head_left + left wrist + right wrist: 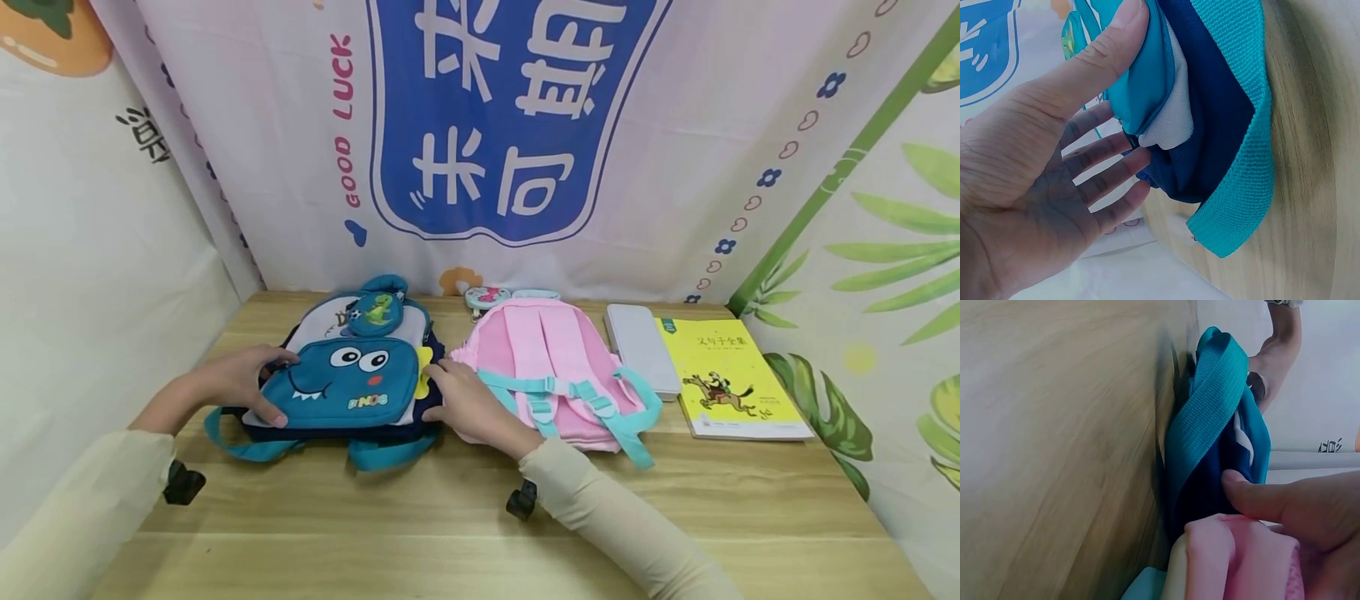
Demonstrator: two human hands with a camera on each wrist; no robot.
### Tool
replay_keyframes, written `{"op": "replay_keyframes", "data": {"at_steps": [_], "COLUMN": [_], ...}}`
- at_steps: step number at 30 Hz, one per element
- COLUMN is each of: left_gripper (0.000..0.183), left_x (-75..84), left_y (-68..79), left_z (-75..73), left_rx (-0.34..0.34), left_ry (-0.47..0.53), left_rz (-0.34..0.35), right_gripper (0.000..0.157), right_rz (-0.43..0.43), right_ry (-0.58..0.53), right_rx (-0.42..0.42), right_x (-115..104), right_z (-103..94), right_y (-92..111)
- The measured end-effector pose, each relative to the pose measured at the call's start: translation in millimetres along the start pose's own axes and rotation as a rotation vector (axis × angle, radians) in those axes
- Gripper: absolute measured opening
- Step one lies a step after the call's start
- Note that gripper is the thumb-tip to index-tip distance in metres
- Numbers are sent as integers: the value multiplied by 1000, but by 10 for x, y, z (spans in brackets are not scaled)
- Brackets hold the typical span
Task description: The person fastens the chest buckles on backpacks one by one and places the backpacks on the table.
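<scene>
A child's blue dinosaur backpack (341, 387) lies front side up on the left of the table, with a small round dinosaur pouch (377, 313) on its upper part. My left hand (243, 383) is at its left side; in the left wrist view the thumb lies along the teal front pocket (1150, 75) and the spread fingers reach its side, loosely extended. On the right side my right hand (476, 408) touches the backpack beside its yellow spikes (425, 372). In the right wrist view, the thumb rests against the navy side; the other fingers are mostly hidden.
Close on the right lies a pink backpack (555, 350), straps up, with turquoise straps and a round pouch (487, 297) behind it. Farther right are a pale flat case (643, 346) and a yellow book (723, 375). A printed curtain (300, 208) stands behind the wooden table (360, 533).
</scene>
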State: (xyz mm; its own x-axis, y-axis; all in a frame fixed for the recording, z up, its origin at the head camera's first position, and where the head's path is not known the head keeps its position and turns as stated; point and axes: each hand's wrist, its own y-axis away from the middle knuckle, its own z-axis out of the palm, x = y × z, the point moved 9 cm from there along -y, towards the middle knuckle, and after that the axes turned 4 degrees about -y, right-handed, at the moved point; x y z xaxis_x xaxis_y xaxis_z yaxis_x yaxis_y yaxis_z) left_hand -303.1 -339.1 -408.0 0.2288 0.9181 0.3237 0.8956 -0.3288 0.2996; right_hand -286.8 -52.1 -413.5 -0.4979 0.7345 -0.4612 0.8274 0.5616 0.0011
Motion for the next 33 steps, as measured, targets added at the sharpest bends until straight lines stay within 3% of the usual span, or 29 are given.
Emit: {"op": "replay_keyframes", "data": {"at_steps": [8,16,26,33], "left_gripper": [110,107,106,105], "left_x": [-11,-21,-26,-10], "left_y": [14,53,65,71], "left_z": [1,2,26,27], "left_rx": [0,7,-2,8], "left_ry": [20,55,68,75], "left_rz": [15,31,27,43], "right_gripper": [68,75,65,62], "right_rz": [-10,67,73,15], "right_ry": [-195,-306,-314,-506], "right_rx": [123,227,197,158], "right_x": [-42,-4,-31,-22], "right_z": [-192,-273,-225,-198], "right_y": [-2,17,55,27]}}
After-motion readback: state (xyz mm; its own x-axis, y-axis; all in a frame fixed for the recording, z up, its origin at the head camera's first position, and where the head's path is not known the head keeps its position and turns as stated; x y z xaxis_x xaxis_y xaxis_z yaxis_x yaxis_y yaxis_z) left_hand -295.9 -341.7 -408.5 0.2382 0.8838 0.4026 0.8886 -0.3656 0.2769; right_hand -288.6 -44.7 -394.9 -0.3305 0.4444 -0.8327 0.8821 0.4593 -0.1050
